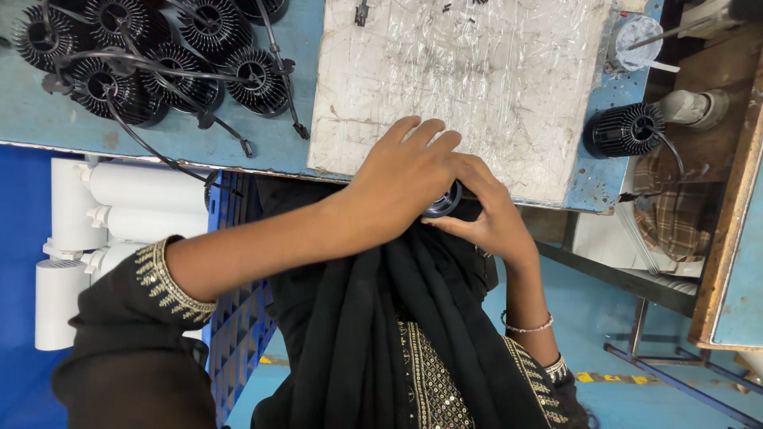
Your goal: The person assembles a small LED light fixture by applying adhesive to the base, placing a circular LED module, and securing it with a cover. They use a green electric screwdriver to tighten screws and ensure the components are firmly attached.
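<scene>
Both hands clasp a small round part at the counter (199,135) edge.

Left hand (401,187) curls over the black round part (443,202), right hand (489,214) grips it from beneath, beside the plastic-wrapped board (477,71); finned black housings (159,56) lie well apart.

one head-worn view, looking steeply down, close over hands at bench edge

Cluster of black finned heat sinks (151,59) with trailing cables at far left of blue bench (48,119). White scratched work board (493,71) centre; single finned heat sink (624,129) lies right of it. White cylindrical housings (119,210) stacked below.
</scene>
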